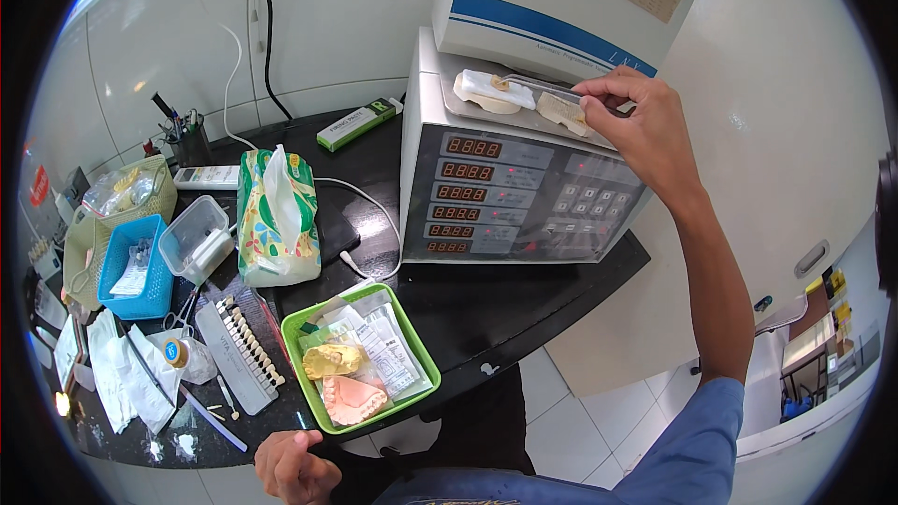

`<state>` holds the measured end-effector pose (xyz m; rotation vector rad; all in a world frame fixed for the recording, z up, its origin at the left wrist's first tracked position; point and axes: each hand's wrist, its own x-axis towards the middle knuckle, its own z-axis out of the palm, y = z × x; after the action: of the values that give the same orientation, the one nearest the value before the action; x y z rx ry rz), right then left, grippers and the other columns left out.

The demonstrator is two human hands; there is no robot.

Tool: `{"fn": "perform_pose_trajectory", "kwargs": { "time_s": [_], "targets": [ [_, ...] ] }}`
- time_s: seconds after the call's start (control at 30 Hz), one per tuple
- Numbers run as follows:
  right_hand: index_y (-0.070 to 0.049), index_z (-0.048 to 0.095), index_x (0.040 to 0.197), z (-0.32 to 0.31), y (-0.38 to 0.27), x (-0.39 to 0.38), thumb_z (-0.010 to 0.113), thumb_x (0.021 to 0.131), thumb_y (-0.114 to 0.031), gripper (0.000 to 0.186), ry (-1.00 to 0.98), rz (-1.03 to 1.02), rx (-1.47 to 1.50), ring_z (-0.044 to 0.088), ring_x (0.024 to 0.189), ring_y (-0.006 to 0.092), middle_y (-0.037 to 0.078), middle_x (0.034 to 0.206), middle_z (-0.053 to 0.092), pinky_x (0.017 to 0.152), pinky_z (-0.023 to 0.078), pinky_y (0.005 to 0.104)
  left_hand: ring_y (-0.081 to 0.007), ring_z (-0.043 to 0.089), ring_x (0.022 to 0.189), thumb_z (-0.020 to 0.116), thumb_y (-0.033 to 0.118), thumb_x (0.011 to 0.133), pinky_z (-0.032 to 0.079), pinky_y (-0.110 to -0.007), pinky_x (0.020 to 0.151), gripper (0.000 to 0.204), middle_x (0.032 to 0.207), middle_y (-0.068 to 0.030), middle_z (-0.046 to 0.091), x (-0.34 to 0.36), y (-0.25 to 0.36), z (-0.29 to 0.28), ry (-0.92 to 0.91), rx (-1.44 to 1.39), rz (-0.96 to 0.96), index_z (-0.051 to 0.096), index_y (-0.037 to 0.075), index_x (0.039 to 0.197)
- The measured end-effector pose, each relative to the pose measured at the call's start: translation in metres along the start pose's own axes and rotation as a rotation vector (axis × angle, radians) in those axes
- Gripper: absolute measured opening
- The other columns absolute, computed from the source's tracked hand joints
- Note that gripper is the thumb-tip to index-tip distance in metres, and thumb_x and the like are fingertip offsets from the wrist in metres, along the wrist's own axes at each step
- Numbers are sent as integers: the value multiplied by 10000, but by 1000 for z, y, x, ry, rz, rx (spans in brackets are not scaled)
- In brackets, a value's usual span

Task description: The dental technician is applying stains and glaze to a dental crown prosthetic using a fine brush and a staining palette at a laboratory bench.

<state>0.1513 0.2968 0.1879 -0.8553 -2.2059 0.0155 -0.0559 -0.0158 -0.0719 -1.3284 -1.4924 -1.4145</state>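
Note:
My right hand [636, 117] pinches slim metal tweezers [547, 87] above the top of a white furnace [524, 187]. The tips reach a small tan ring-like piece [499, 83] on a white fibre pad [479, 89], which lies on a pale block; whether they grip the piece I cannot tell. Right beside it, under my hand, sits a beige honeycomb tray [562, 114]. My left hand [297, 468] hangs at the lower edge with its fingers curled and nothing visible in them. Near it, a green basket [428, 393] holds a yellow dental cast [332, 361], a pink cast [354, 399] and papers.
The furnace's raised hood [561, 0] stands behind my right hand. On the black table [486, 304] are a tissue pack [278, 224], a tooth shade guide [234, 355], a blue basket [140, 266], a clear box [196, 238] and a green-white carton [359, 124]. A white cable [379, 215] loops beside the furnace.

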Motion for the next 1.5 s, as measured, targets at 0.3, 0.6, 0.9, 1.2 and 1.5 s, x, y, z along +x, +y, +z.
{"fn": "perform_pose_trajectory", "kwargs": {
  "time_s": [0.3,0.6,0.9,1.2,1.5],
  "targets": [
    [17,722,937,-8,2,-4,642,778,-123,227,31,0,-25,646,766,178,89,826,674,720,509,284,-183,545,459,437,-38,841,441,-283,457,213,562,-81,585,-1,-1,0,-7,-15,10,584,-28,994],
    [16,723,924,-47,18,-28,638,776,-119,217,70,48,-142,633,753,158,95,816,667,720,504,277,-185,568,474,556,173,950,441,-270,421,263,661,-134,639,7,-3,0,-8,-125,67,610,-74,1021],
    [5,724,920,-55,33,-45,632,788,-121,204,35,119,-143,628,743,174,93,820,667,709,489,289,-178,537,457,461,-18,896,424,-276,463,156,568,-79,572,-6,-1,3,-5,12,-19,591,-30,982],
    [-1,725,917,-50,37,-47,639,797,-132,197,22,106,-129,615,719,185,96,807,660,690,479,299,-179,540,466,470,1,914,420,-278,471,147,569,-79,567,-6,2,4,3,45,-39,598,-32,977],
    [-8,730,917,-50,43,-45,642,793,-123,190,63,95,-120,612,705,184,95,802,656,667,483,292,-178,540,464,468,-1,913,424,-279,468,147,573,-80,566,-5,1,4,-1,42,-36,598,-35,973]
  ]
}}
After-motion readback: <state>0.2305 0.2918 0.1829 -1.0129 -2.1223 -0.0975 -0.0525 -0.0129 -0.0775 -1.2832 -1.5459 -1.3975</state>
